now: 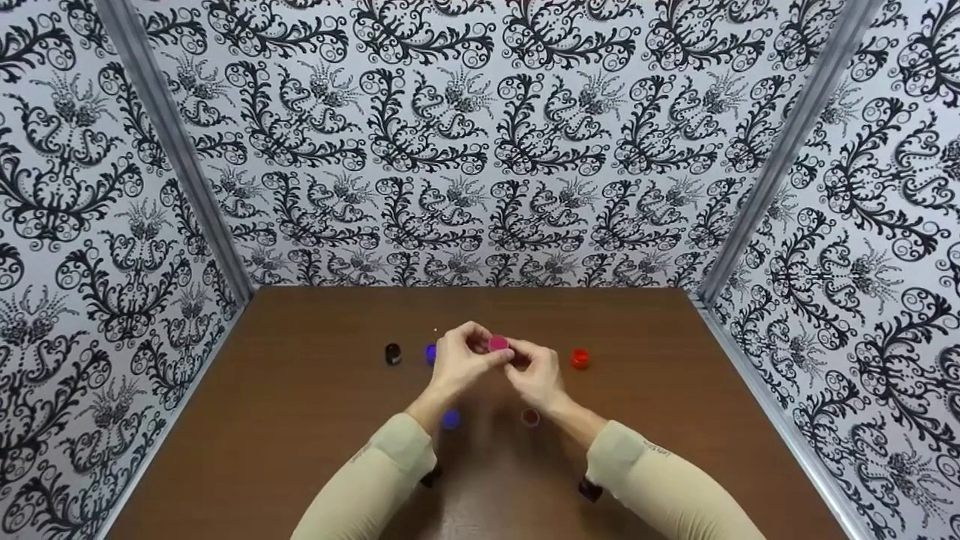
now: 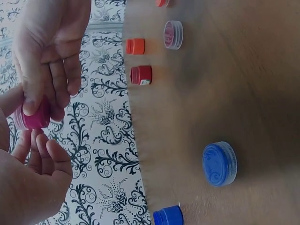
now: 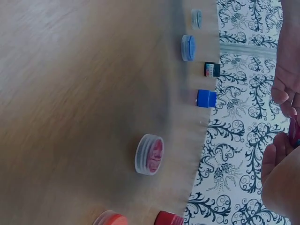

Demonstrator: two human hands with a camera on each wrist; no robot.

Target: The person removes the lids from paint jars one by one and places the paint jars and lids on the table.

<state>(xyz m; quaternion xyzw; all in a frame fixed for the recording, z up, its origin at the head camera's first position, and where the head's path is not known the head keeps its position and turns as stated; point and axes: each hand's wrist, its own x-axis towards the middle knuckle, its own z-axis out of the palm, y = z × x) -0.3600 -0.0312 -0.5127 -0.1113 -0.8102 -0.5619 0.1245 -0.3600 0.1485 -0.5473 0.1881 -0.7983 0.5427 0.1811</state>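
Above the table, both hands hold a small magenta paint jar [image 2: 41,114]. Its round magenta top [image 1: 499,343] faces up in the head view. The left hand [image 1: 457,361] has its thumb and fingertips at the jar's ribbed top end. The right hand [image 1: 538,376] grips the jar's body, its thumb laid along the side in the left wrist view. In the right wrist view only a sliver of the jar shows at the edge, between the fingers. Below the hands stands a shallow clear pot [image 3: 150,154] with pink inside.
A shallow blue pot [image 2: 219,164] sits on the left of the brown table [image 1: 300,450]. Behind it are a blue jar [image 3: 206,98] and a black jar [image 1: 393,354]. A red jar [image 2: 141,75] and an orange jar [image 2: 136,46] stand on the right. Patterned walls [image 1: 480,150] enclose the table.
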